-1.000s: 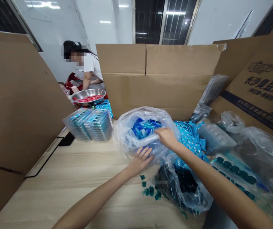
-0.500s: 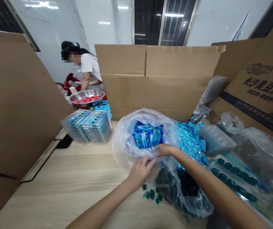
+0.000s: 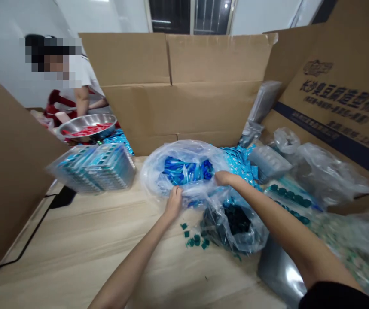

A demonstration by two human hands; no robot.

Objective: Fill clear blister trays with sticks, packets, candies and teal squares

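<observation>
A clear plastic bag (image 3: 158, 171) full of small blue sachets (image 3: 184, 169) sits open on the wooden table (image 3: 84, 249). My left hand (image 3: 174, 201) is closed on the bag's near rim. My right hand (image 3: 223, 177) pinches the rim on the bag's right side. Just below my hands lies a second clear bag (image 3: 236, 223) holding dark teal pieces. A few loose teal pieces (image 3: 194, 240) are scattered on the table beside it.
A stack of clear trays with teal items (image 3: 97, 167) stands at the left. Cardboard walls (image 3: 203, 90) surround the table. More plastic bags (image 3: 326, 176) and trays pile up at the right. Behind, another person (image 3: 74, 81) works by a metal bowl (image 3: 87, 127).
Both hands have shifted along the bag's rim: the left moved up onto the near edge, the right to the right edge. The camera has swung right and dipped.
</observation>
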